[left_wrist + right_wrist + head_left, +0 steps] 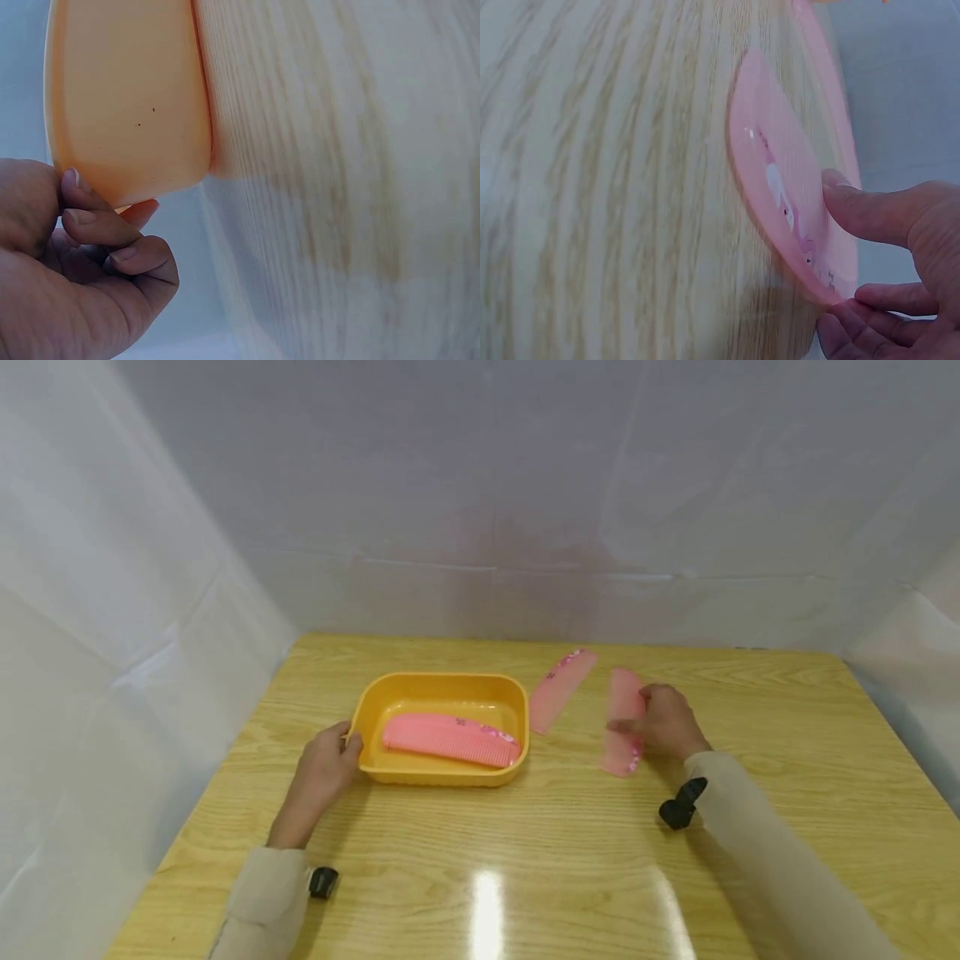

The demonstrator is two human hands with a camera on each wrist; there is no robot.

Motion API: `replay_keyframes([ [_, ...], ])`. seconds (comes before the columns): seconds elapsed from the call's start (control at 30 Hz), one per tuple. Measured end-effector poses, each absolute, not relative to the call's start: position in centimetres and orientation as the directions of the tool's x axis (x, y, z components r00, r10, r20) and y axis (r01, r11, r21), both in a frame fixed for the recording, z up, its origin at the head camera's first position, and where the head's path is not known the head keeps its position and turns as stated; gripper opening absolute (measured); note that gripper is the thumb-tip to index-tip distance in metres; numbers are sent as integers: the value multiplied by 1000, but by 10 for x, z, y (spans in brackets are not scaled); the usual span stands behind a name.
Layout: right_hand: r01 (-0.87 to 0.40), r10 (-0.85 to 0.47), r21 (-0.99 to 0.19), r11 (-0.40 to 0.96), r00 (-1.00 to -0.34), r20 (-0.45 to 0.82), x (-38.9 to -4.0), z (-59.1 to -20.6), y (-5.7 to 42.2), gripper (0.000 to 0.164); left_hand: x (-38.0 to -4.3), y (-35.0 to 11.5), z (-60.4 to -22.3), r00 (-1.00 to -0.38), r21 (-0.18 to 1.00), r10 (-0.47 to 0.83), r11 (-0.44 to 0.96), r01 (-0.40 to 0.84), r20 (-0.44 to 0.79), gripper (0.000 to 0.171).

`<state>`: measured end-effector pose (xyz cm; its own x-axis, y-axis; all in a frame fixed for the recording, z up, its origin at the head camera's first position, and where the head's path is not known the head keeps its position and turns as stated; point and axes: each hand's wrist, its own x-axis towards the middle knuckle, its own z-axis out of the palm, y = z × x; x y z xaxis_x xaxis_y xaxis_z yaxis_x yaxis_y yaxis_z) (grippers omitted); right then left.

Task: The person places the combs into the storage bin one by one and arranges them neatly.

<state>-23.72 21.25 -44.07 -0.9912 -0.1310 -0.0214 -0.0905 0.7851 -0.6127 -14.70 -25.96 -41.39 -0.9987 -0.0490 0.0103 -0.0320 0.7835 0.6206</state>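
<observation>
A yellow plastic basin (442,778) stands left of the table's middle, with a pink comb (442,737) lying inside, teeth toward me. My left hand (322,772) grips the basin's left rim; the left wrist view shows the fingers (142,259) bent at its corner. On the right, my right hand (671,722) pinches a second pink comb (624,706), printed with a flower pattern. In the right wrist view the thumb (870,210) lies over the comb's face and the fingertips meet its curved back. Between basin and hand, a third pink comb (562,689) rests slanted.
A light wood table (420,860) carries everything. Behind it hangs a pale sheet (495,510), with more sheeting at both sides. The slanted comb's lower end is close against the basin's right side.
</observation>
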Motion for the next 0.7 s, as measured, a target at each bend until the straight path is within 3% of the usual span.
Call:
replay_keyframes([
  [0.37,-125,-209,-626,770,-976,-62,-234,-434,227,65,-148,-260,-416,-998,614,-47,789,-18,31,22],
  [0.7,-143,-284,-677,722,-954,-101,-232,-432,237,70,-148,-259,-414,-998,619,-60,784,-46,1,22],
])
